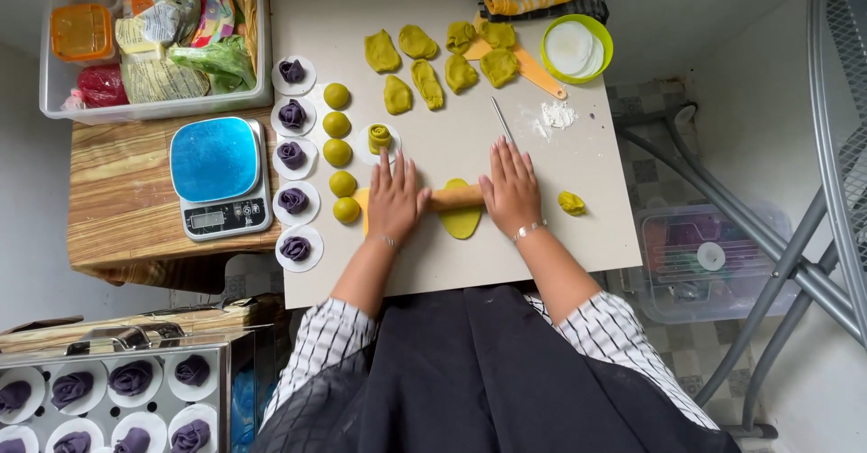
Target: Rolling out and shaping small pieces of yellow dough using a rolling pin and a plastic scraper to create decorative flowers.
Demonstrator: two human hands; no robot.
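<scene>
A pale bench (578,236) fills the middle of the frame. Down its left edge runs a column of purple rose-shaped dough pieces (293,155) on white paper rounds, and just right of them a column of green dough balls (338,150). One green rolled rose (380,138) sits on its own round just above the left hand. Across the upper middle lie flattened green dough pieces (433,69), with an orange scraper (533,69) and a green bowl of white paper rounds (576,48) at the upper right. A thin metal skewer (502,119) lies just above the right hand, beside a smear of flour (555,114). A small green dough lump (571,203) rests right of the right hand, apart from it. At the left, a blue-topped kitchen scale (219,177) stands on a wooden table (117,209); a clear tub of packets (153,42) is in the upper left, and a metal tray of purple roses (108,399) at the lower left.

The left hand (395,198) and the right hand (511,186) lie flat, fingers spread and pointing to the top of the frame, each grip open and pressing palm-down on a wooden rolling pin (456,197). The pin lies crosswise between the palms, atop a flattened green dough oval (461,222) that shows above and below it, in the gap between the two hands.
</scene>
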